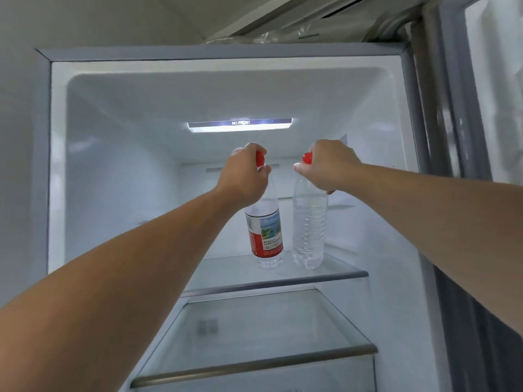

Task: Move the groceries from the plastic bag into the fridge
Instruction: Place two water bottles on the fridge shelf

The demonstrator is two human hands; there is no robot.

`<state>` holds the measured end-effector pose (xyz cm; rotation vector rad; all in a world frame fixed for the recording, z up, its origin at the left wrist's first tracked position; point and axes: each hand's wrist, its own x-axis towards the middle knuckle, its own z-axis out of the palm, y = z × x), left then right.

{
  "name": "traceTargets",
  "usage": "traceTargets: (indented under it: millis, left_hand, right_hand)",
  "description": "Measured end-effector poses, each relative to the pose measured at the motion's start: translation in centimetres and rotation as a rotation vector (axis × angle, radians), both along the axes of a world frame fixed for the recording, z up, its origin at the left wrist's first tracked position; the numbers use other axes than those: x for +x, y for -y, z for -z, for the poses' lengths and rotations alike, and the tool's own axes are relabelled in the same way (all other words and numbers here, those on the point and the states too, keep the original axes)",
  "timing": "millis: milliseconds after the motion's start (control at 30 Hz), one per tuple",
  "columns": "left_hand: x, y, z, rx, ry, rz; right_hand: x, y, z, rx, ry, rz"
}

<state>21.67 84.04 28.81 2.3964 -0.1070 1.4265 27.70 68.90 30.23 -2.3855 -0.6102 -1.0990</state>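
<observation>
Two clear water bottles with red caps stand upright on the top glass shelf (334, 274) of the open fridge. My left hand (244, 176) grips the neck of the left bottle (266, 233), which has a red and picture label. My right hand (328, 165) grips the neck of the right bottle (308, 222), which shows no label. The two bottles stand side by side, almost touching. The plastic bag is out of view.
The fridge interior is white and lit by a strip marked NO FROST (240, 124). A second glass shelf (254, 360) lies below. The open fridge door (486, 108) stands at the right, a grey wall at the left.
</observation>
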Motion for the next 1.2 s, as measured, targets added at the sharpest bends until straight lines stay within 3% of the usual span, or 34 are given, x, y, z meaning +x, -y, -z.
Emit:
traceTargets:
  millis: [200, 367, 500, 633, 767, 900, 1000, 1200]
  left_hand:
    - [4.2, -1.7, 0.0, -0.045, -0.047, 0.073]
    - [6.5, -3.0, -0.1, -0.222, -0.085, 0.14]
    - [7.8, -3.7, 2.1, -0.356, -0.194, 0.289]
    - [8.7, -4.6, 5.2, -0.465, -0.418, 0.441]
    - [9.2, -6.5, 6.6, -0.34, -0.724, 0.351]
    - [10.4, -7.3, 7.5, -0.355, -0.717, 0.371]
    - [12.0, -7.1, 7.8, -0.396, -0.679, 0.366]
    - [15.7, -6.9, 8.5, -0.438, -0.617, 0.3]
  right_hand:
    - [2.2, -1.9, -0.1, -0.02, -0.047, -0.012]
    - [4.9, -3.3, 0.5, 0.116, -0.007, 0.011]
    - [6.3, -3.7, 2.3, 0.322, -0.236, -0.138]
    - [7.8, -4.0, 5.2, 0.45, -0.536, -0.257]
    - [9.9, -3.6, 6.5, 0.299, -0.742, -0.258]
    - [11.1, -3.0, 6.6, 0.218, -0.864, -0.291]
    - [11.9, -3.5, 7.0, 0.261, -0.841, -0.334]
    - [15.3, -6.0, 10.3, 0.488, -0.605, -0.324]
